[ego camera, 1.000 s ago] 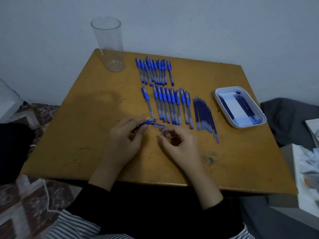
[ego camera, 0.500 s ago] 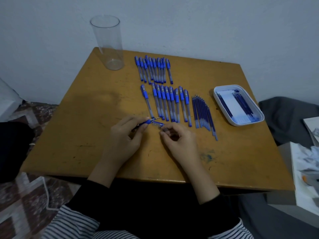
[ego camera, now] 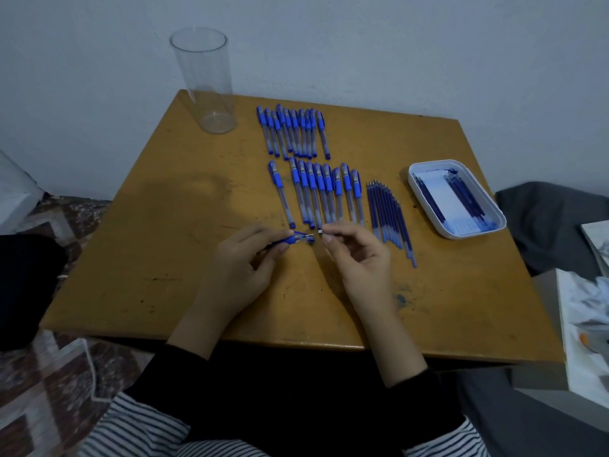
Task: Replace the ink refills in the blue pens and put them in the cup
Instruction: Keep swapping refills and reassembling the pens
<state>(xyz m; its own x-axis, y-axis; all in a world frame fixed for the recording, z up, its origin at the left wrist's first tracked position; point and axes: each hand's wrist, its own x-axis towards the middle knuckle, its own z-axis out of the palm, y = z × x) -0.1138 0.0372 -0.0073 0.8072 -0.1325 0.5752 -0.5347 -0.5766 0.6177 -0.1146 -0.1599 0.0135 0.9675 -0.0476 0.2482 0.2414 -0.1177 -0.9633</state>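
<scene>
Toward six o'clock on the wooden table (ego camera: 158, 265), the left hand (ego camera: 240, 268) gripped a blue pen (ego camera: 291, 239), its tip aimed at three o'clock. The right hand (ego camera: 359, 258) pinched a tiny pale piece (ego camera: 319, 231) just beside that tip. The clear cup (ego camera: 207, 84) stood at eleven o'clock, with loose refills (ego camera: 389, 216) toward three.

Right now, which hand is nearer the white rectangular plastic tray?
Right. The right hand, pinching a pen part, is left of the tray; the left hand, gripping a blue pen, is further left.
</scene>
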